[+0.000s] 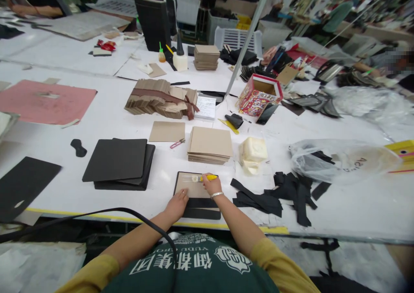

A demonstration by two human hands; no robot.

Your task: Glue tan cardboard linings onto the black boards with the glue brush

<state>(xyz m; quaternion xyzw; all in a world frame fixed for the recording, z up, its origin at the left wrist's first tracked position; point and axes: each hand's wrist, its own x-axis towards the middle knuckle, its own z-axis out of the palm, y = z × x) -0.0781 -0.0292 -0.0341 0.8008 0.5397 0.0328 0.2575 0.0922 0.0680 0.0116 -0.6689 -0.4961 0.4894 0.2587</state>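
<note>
My right hand [211, 185] is closed around the yellow handle of a brush [196, 179], its bristles over a beige board [198, 191] with black edging. At the board's left edge rests my left hand [178, 202], fingers bent; whether they pinch the board is unclear. A black strip crosses the board's near side, with another dark piece [202, 214] below it. Beyond the board stands a stack of beige boards [210, 141], and right of that a pale glue-stained container [253, 151].
Black panels [116, 161] are stacked on the left. Black strips [258, 198] and a plastic bag [343, 159] lie on the right. A metal pole [247, 41] rises beyond the boards. A black cable [129, 211] arches across the near left.
</note>
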